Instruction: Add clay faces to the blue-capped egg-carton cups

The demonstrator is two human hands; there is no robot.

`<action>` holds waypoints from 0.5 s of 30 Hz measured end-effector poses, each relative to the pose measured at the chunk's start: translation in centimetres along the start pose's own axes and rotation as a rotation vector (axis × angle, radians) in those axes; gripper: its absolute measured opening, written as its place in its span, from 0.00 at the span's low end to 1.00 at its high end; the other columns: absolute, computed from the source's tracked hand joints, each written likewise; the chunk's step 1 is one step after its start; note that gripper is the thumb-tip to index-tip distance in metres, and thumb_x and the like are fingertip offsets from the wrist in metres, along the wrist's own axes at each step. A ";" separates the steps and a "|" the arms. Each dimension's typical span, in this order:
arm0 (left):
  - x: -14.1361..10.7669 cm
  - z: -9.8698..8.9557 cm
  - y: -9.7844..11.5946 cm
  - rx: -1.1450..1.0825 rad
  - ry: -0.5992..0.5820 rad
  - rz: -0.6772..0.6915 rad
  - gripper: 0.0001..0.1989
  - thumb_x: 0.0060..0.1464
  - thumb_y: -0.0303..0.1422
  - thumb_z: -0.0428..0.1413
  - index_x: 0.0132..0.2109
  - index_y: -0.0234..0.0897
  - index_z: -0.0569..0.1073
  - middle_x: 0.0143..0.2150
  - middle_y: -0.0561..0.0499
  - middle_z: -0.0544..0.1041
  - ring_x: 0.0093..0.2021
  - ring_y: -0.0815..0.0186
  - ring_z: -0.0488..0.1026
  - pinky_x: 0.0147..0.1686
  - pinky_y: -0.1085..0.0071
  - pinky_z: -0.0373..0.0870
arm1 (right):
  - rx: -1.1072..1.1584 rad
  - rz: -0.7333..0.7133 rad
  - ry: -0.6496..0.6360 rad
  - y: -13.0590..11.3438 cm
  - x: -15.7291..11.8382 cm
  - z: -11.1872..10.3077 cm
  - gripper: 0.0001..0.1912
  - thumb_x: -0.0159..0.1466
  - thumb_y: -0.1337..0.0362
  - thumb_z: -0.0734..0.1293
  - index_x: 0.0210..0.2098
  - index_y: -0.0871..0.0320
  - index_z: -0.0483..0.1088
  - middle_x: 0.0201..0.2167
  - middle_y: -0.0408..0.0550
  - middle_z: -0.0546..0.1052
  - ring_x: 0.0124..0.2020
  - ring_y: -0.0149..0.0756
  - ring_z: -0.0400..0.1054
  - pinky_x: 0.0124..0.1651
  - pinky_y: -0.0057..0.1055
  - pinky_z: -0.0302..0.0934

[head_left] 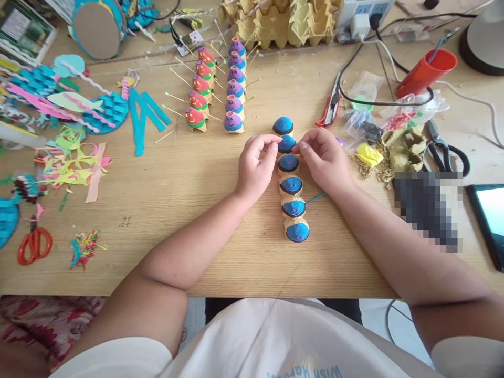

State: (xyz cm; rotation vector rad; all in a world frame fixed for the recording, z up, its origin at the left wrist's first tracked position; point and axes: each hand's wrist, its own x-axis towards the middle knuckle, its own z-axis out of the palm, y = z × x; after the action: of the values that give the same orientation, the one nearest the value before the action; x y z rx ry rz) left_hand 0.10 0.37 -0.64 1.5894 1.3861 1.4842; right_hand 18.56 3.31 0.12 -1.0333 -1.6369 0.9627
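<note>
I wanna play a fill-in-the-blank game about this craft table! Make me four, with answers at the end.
1. The left hand and right hand are at a row of domes that are mostly ____.
2. That row has ____ domes.
3. The purple faces stand between that row and the mostly ____ faces.
4. The orange-handled scissors are on the picture's left side; the red cup is on its ____ side.

Answers: blue; six; red; right

A straight carton strip (290,175) lies with six black-edged blue domes (292,185) facing up.
</note>
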 end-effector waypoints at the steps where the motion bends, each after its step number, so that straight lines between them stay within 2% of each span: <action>1: 0.0 0.0 0.0 -0.004 0.005 -0.003 0.14 0.71 0.47 0.57 0.48 0.44 0.80 0.50 0.48 0.83 0.52 0.62 0.80 0.56 0.67 0.78 | -0.004 -0.002 0.004 -0.1 0.0 0.0 0.15 0.69 0.44 0.72 0.40 0.48 0.73 0.35 0.47 0.80 0.40 0.43 0.76 0.43 0.44 0.76; 7: -0.1 0.1 0.4 -0.048 -0.011 0.028 0.16 0.70 0.50 0.56 0.48 0.44 0.80 0.49 0.47 0.83 0.52 0.62 0.81 0.55 0.66 0.78 | 0.006 0.013 0.014 -0.7 0.0 0.1 0.10 0.67 0.54 0.75 0.38 0.52 0.76 0.35 0.46 0.81 0.36 0.39 0.76 0.40 0.40 0.73; 15: -0.5 0.0 1.1 -0.040 -0.053 0.088 0.18 0.70 0.52 0.56 0.48 0.44 0.81 0.48 0.47 0.83 0.51 0.61 0.81 0.53 0.66 0.79 | 0.054 0.020 0.019 -1.0 -0.1 0.2 0.07 0.67 0.56 0.75 0.40 0.52 0.79 0.35 0.45 0.83 0.37 0.38 0.77 0.40 0.38 0.73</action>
State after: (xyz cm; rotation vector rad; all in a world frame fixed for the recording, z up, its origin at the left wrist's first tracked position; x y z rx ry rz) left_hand 0.55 -0.44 0.16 1.6717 1.2637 1.5006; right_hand 18.15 2.87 0.96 -1.0213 -1.5795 1.0022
